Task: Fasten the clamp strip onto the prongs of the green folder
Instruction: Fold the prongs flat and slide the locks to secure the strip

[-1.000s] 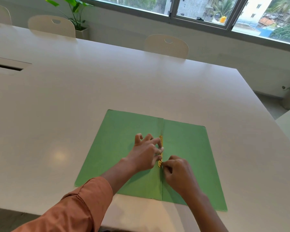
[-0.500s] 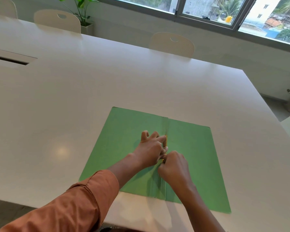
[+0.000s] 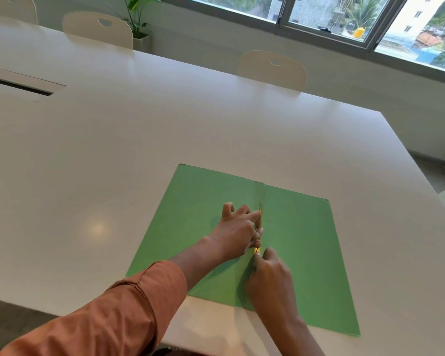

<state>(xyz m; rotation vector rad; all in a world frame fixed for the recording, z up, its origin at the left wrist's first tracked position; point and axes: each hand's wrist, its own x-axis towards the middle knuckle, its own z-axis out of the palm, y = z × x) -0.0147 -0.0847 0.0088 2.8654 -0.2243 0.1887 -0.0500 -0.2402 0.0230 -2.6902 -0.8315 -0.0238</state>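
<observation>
A green folder (image 3: 306,242) lies open and flat on the white table (image 3: 165,140), near the front edge. Along its centre crease runs a thin yellow metal clamp strip (image 3: 260,214), mostly hidden by my fingers. My left hand (image 3: 238,232) rests on the left page with its fingers spread and its fingertips pressing on the strip. My right hand (image 3: 270,276) is just below, with thumb and fingers pinched at the strip's near end (image 3: 257,251). The prongs are hidden under the hands.
White chairs (image 3: 272,69) stand at the table's far side, with another chair (image 3: 98,29) and a potted plant (image 3: 136,19) at the back left. A cable slot (image 3: 18,86) is set into the table at the left. Windows run along the back wall.
My right hand has slid a little toward me along the crease, uncovering the strip's near end. The left hand keeps pressing the strip. The camera has shifted slightly.
</observation>
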